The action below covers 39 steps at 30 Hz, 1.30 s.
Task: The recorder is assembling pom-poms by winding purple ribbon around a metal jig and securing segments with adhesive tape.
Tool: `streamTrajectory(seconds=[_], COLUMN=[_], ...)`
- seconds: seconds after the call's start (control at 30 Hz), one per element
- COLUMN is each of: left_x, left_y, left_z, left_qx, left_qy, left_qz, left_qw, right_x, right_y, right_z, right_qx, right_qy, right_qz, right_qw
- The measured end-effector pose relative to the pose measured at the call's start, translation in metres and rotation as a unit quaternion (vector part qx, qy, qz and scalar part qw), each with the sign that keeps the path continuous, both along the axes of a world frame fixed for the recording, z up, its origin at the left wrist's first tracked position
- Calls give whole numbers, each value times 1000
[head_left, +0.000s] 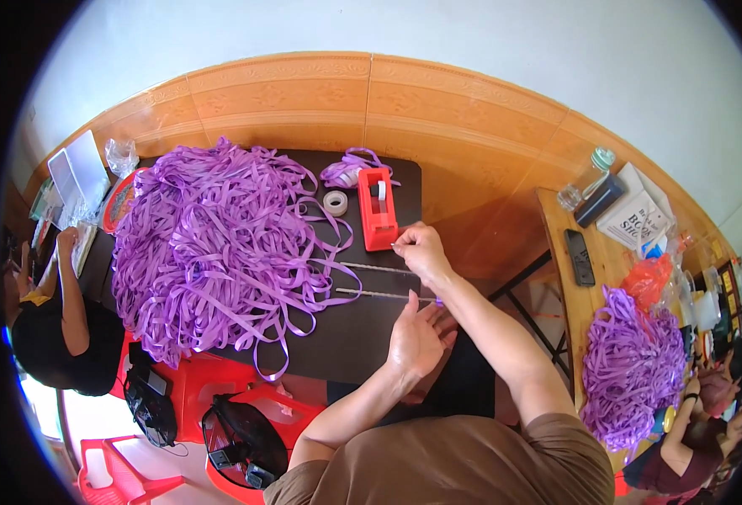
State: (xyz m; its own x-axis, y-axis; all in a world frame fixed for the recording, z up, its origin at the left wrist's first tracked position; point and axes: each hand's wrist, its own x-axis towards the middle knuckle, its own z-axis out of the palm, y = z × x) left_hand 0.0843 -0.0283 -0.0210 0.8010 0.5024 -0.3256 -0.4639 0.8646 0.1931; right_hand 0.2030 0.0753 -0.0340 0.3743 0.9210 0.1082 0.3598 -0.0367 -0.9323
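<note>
My right hand [422,253] is pinched closed at the near end of the red tape dispenser [379,220]; whatever its fingertips hold is too small to make out. Palm up, my left hand [418,343] hangs open by the table's right edge, its fingers apart. Two thin greyish strips [375,267] lie across the dark table [337,341], running toward my hands. A bit of purple shows at the end of the nearer strip. Left of my hands spreads a big tangled heap of purple ribbon [219,244].
A white tape roll [335,203] and a small purple ribbon bundle [358,166] lie by the dispenser. The wooden table [556,223] at right carries another ribbon heap [632,370], a phone [579,257] and bags. Red chairs [194,387] stand front left. People work at both sides.
</note>
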Motion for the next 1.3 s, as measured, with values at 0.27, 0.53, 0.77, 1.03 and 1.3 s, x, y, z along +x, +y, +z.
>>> streamTrajectory(seconds=[0.27, 0.53, 0.77, 1.03, 1.3], left_x=[0, 0, -1, 0, -1], left_y=[1, 0, -1, -1, 0], left_z=[1, 1, 1, 0, 3], left_qx=[37, 32, 48, 58, 58], left_qy=[17, 32, 28, 28, 42], left_qz=[-2, -4, -6, -5, -1], left_qw=[999, 999, 998, 998, 997], right_x=[69, 98, 97, 100, 96], right_y=[-61, -77, -71, -66, -65], right_z=[57, 35, 20, 10, 22], right_qx=[24, -140, -147, -133, -113], right_qy=[-91, 35, 32, 20, -15], right_qz=[190, 337, 360, 363, 385], right_qw=[977, 930, 921, 922, 916])
